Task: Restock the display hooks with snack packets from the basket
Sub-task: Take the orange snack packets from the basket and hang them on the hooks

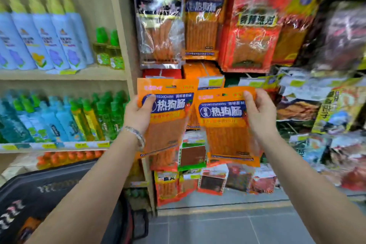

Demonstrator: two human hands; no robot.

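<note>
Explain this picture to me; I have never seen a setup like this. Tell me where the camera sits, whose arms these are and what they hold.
There is no machine here: a person wears one wide-angle camera on the head, looking forward and down, so the two bare arms are theirs. The left hand holds one orange snack packet near its top; the right hand holds a second, matching packet. Ahead hang more snack packets on a display. To the left, a shelf carries bottles. The dark basket sits at lower left.

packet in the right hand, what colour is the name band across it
Dark blue with white characters, on an orange packet; head view.
</note>
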